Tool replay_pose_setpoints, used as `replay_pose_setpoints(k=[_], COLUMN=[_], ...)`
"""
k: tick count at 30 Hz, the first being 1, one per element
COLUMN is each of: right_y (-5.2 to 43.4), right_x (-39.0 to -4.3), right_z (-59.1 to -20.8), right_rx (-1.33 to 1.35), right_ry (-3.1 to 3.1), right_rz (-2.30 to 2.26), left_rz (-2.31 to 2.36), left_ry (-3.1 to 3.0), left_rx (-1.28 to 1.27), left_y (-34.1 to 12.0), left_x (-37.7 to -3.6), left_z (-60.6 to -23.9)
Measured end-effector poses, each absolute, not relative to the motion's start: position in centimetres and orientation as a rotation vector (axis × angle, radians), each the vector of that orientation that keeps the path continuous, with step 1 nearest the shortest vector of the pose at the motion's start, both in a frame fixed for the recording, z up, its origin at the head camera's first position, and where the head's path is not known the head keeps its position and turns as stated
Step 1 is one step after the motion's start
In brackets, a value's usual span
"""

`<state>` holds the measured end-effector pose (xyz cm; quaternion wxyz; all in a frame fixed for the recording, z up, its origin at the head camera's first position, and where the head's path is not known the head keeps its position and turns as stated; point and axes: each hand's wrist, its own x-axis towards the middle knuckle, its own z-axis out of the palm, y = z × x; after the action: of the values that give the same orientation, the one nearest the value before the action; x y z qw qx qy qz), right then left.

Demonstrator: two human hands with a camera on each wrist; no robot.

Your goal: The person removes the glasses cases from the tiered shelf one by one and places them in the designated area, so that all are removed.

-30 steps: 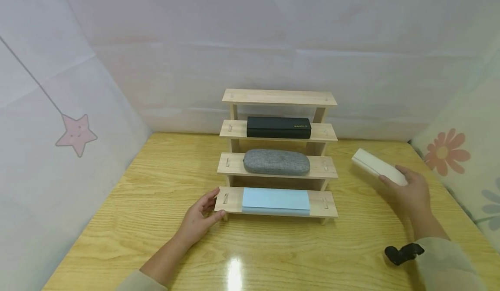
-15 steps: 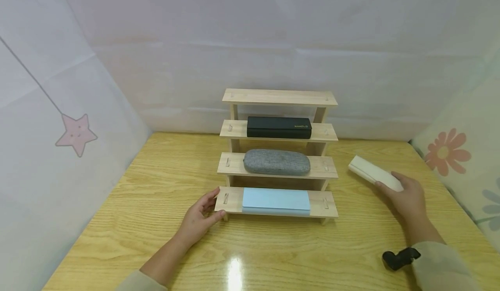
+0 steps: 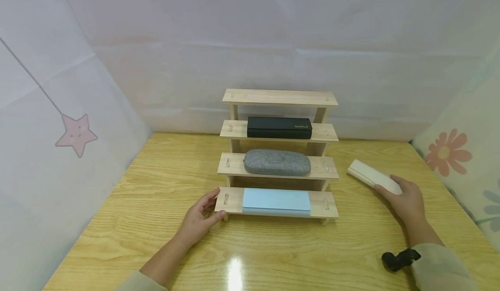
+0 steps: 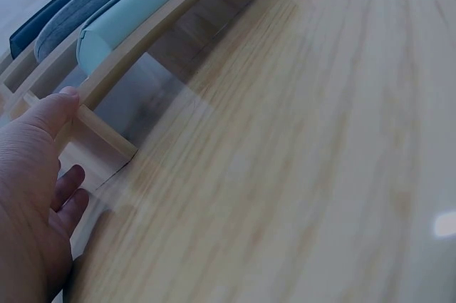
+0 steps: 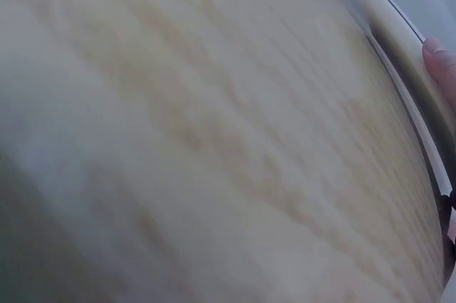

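A tiered wooden display rack (image 3: pixel 279 96) stands mid-table. Its lower three tiers bear a black glasses case (image 3: pixel 279 127), a grey fabric glasses case (image 3: pixel 277 162) and, lowest, a light blue glasses case (image 3: pixel 276 202). My left hand (image 3: pixel 200 219) holds the left end of the bottom tier, the thumb at its front corner, as the left wrist view also shows. To the right of the rack, my right hand (image 3: pixel 407 199) grips the near end of a cream glasses case (image 3: pixel 373 176) between thumb and fingers. That case lies slanted, low at the table surface.
The wood-grain table (image 3: pixel 273 252) runs back to a pale cloth backdrop (image 3: pixel 187 78). Side cloths with a printed star (image 3: pixel 76 134) and flowers (image 3: pixel 443 153) border it left and right. A black strap piece (image 3: pixel 400 259) sticks out at the right sleeve.
My right hand has brought the cream glasses case down and slightly nearer to me, a little leftward. The left hand and the rack have stayed put.
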<state>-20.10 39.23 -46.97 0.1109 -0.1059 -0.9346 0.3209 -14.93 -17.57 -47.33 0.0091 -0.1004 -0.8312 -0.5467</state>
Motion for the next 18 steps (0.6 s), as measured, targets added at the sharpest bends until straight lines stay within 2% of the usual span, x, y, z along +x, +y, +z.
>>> replay_pose_setpoints(k=[18], right_y=[39.60], right_x=[-20.46], right_z=[-47.65], right_rx=[-0.273], right_ry=[-2.796], right_rz=[0.884], left_rz=[-1.694], left_ry=[-2.591], left_rx=[-0.326], left_y=[-17.57], left_x=[-14.96], left_z=[-47.30])
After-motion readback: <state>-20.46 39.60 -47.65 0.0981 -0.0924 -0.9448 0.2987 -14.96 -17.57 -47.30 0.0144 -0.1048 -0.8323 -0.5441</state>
